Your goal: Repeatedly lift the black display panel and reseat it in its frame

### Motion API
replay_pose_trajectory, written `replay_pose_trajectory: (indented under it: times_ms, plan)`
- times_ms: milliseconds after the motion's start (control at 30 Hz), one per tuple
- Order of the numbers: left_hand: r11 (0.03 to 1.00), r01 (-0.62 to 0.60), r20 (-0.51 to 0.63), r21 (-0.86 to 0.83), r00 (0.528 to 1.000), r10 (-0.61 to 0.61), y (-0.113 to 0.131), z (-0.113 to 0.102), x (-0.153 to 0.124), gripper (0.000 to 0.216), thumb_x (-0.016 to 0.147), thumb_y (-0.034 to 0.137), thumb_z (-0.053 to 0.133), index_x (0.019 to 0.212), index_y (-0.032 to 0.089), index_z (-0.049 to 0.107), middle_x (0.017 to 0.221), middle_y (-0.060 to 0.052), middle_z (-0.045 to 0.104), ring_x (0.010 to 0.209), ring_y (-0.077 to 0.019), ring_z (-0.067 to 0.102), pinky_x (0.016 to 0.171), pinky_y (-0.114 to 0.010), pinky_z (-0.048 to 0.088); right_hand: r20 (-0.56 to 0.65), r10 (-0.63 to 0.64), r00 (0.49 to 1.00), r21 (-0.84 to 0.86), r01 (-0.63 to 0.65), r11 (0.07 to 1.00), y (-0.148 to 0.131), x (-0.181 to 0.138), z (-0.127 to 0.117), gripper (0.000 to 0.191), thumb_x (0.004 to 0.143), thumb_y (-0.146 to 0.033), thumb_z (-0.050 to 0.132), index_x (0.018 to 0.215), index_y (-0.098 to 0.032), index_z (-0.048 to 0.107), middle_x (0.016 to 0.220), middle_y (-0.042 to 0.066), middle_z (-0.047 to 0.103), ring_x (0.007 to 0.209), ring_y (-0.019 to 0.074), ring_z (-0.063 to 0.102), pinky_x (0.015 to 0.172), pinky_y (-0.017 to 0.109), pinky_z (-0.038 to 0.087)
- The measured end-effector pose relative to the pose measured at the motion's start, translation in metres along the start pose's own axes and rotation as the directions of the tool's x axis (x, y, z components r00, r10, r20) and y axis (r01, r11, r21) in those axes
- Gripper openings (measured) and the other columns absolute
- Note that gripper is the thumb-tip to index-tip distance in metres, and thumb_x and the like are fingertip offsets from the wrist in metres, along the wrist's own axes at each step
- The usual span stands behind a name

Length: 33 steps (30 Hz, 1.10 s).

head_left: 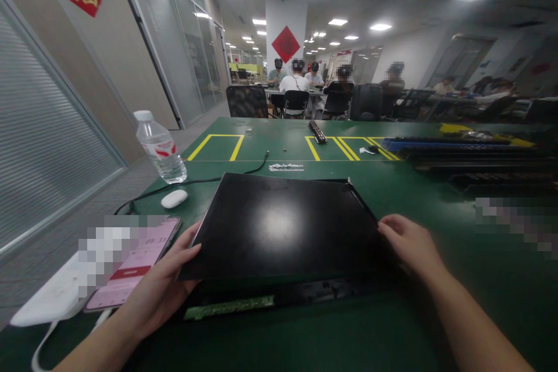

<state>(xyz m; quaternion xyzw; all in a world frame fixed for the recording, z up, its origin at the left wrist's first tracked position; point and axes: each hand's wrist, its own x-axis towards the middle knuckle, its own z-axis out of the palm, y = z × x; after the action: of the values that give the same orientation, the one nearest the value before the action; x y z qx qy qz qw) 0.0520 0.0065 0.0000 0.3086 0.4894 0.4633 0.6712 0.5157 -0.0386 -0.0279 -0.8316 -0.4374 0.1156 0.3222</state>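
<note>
A black, glossy flat panel [283, 226], like a screen panel, is held tilted over the green table, with a ceiling light mirrored in its middle. My left hand [170, 273] grips its left edge, thumb on top and fingers beneath. At the opposite side, my right hand [403, 241] pinches the right edge, where a thin dark frame strip [361, 200] stands slightly apart near the far corner. Below the panel's near edge lies a dark strip [314, 293] with a narrow green circuit board [231, 307]. The fingers under the panel are hidden.
To the left are a water bottle [161, 148], a white mouse-like object [174, 199], a pink-screened phone [135, 267] and a black cable [209, 180]. Dark and blue strips [436, 145] are stacked at right. Small scraps [285, 167] lie beyond the panel. Several people sit farther back.
</note>
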Motion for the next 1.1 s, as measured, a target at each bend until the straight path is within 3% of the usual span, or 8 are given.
replay_pose_trajectory:
  times_ms: [467,700,1100]
  plan:
    - [1.000,0.006,-0.008,0.031,1.000,-0.006,0.001,0.002,-0.001,0.079,0.070,0.019,0.091,0.144,0.033,0.068,0.134,-0.004,0.077,0.116,-0.0330,0.077,0.092,-0.040,0.065,-0.004,0.005,1.000,0.003,-0.005,1.000,0.001,0.000,0.002,0.033,0.076,-0.053,0.058,0.084,-0.027,0.077,0.085,0.005,0.080,0.079,0.0257,0.073,0.071,0.037,0.048]
    - [1.000,0.014,-0.005,0.028,1.000,-0.014,0.003,0.005,-0.005,0.087,0.068,0.016,0.091,0.149,0.029,0.063,0.133,-0.007,0.078,0.112,-0.0317,0.076,0.084,-0.034,0.064,-0.038,-0.060,0.997,0.009,0.060,0.998,0.004,-0.001,0.004,0.032,0.077,-0.053,0.060,0.083,-0.026,0.078,0.082,0.005,0.081,0.077,0.0256,0.073,0.069,0.037,0.048]
    - [0.999,0.016,-0.014,0.043,1.000,-0.015,0.002,0.005,-0.006,0.072,0.073,0.020,0.088,0.141,0.031,0.068,0.132,-0.006,0.077,0.106,-0.0310,0.078,0.081,-0.036,0.064,0.009,-0.047,0.999,-0.011,0.047,0.999,0.000,-0.002,0.002,0.033,0.078,-0.053,0.058,0.082,-0.027,0.077,0.082,0.005,0.080,0.078,0.0262,0.073,0.071,0.038,0.048]
